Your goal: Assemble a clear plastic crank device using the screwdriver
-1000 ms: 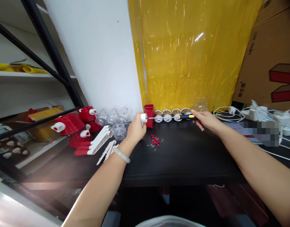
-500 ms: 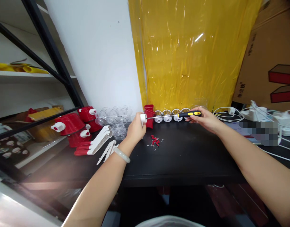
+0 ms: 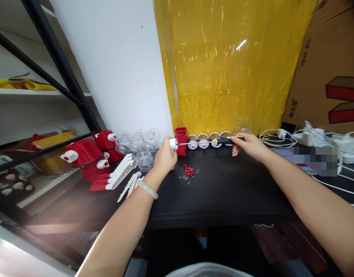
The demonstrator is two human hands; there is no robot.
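My left hand [image 3: 164, 158] is closed around a small white round part [image 3: 173, 144], held up above the black table [image 3: 223, 192]. My right hand [image 3: 248, 146] grips the black-and-yellow handle of a screwdriver [image 3: 223, 141]. Its thin shaft runs left, level, and its tip meets the white part. Below the shaft, a little heap of red clips and tiny screws [image 3: 189, 172] lies on the table. A white bangle [image 3: 147, 189] is on my left wrist.
Red housings [image 3: 85, 151], clear plastic cups [image 3: 139, 142] and white strips [image 3: 122, 172] lie at the left. A red box [image 3: 181, 141] and a row of spools [image 3: 207, 139] stand by the yellow curtain [image 3: 229, 65]. Cables and power strips [image 3: 318, 139] sit at the right, under a cardboard box [image 3: 333, 65].
My right hand rolled the screwdriver handle between its fingers, raising it a little and settling again. My left hand kept the white part in place.
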